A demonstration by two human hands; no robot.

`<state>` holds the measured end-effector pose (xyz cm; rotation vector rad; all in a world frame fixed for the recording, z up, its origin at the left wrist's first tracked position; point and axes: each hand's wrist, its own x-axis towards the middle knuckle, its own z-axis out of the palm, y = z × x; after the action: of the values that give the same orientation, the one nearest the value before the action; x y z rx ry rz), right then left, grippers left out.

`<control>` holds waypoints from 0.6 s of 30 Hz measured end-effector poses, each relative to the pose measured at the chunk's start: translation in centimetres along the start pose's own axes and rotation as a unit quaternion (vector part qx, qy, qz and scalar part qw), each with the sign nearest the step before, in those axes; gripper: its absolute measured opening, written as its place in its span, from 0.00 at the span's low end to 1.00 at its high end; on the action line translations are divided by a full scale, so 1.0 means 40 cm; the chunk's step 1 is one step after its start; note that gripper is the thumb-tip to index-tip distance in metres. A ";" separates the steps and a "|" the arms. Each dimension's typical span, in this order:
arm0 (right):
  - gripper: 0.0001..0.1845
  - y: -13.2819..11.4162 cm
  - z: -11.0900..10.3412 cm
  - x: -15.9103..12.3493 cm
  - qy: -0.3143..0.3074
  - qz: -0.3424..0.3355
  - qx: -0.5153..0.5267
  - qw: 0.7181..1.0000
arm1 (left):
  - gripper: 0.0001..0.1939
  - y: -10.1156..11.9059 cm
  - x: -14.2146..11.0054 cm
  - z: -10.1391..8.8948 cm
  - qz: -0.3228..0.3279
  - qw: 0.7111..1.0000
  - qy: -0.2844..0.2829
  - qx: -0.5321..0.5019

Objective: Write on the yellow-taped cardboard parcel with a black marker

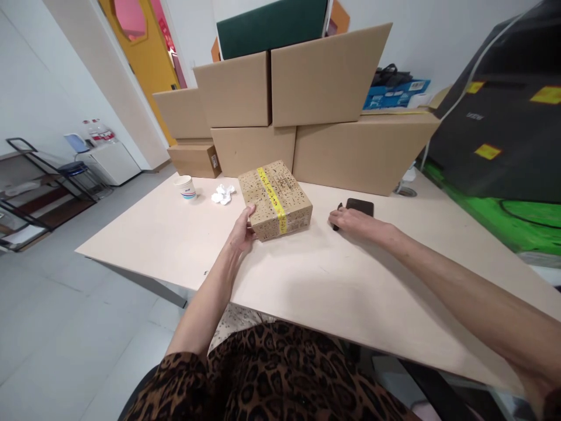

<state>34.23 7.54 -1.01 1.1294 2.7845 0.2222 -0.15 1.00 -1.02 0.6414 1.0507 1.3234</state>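
A cardboard box with dark speckles sits on the table, a yellow printed tape strip running across its top and down its front. My left hand is closed on the box's near left corner, thumb at the top edge and fingers partly hidden below. To the right of the box, my right hand rests low at the table with its fingers round a slim black object. Most of that object is covered, so its kind is unclear. Just behind this hand lies a flat black phone-like thing.
Stacked plain cartons line the table's back edge. A paper cup and crumpled white tissue are left of the speckled box. Something clear stands at the back right. The pale table ends close to my lap.
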 end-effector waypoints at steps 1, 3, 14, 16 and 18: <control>0.16 0.003 -0.004 -0.001 -0.006 -0.007 0.007 1.000 | 0.28 -0.001 0.002 -0.003 0.000 1.000 0.004 0.017; 0.17 0.007 -0.011 -0.001 -0.017 -0.014 0.012 1.000 | 0.30 -0.002 0.003 -0.006 0.000 0.999 0.009 0.044; 0.21 0.019 -0.050 0.013 -0.059 -0.068 -0.057 0.994 | 0.29 -0.007 0.005 -0.006 0.010 0.998 0.013 0.056; 0.21 0.017 -0.056 0.013 -0.061 -0.079 -0.069 0.993 | 0.29 -0.007 0.004 -0.005 0.012 0.998 0.011 0.053; 0.19 0.018 -0.060 0.012 -0.064 -0.092 -0.074 0.991 | 0.29 -0.007 0.002 -0.004 0.014 0.999 0.013 0.048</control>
<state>33.96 8.17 1.45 0.8176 2.6864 0.3171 -0.18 1.01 -1.33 0.7146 1.1360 1.3139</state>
